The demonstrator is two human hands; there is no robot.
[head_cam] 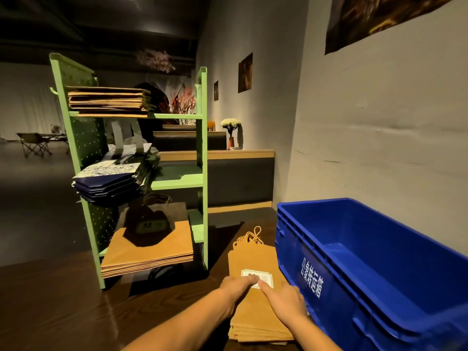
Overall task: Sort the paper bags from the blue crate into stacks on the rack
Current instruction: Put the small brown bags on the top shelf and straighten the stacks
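Pressing down on bags (pixel 253 257), a flat brown pile lying on worktop (pixel 76 312) between rack (pixel 201 148) and crate (pixel 311 249), just beside the crate wall. Probably squaring the pile and pinning it against sliding ahead of a lift to rack, going by the sorting there: top stack (pixel 109 100) brown, blue stack (pixel 111 183) on the middle shelf, bottom stack (pixel 149 252) brown again. Judging crate near empty from the bare floor in view, so perhaps the last batch. Laying left hand (pixel 238 287) on the pile with fingertips bent onto label (pixel 267 276); laying right hand (pixel 286 302) flatter, forefinger stretched to the same label. Clasping nothing with either, as far as visible; thumbs hard to make out.
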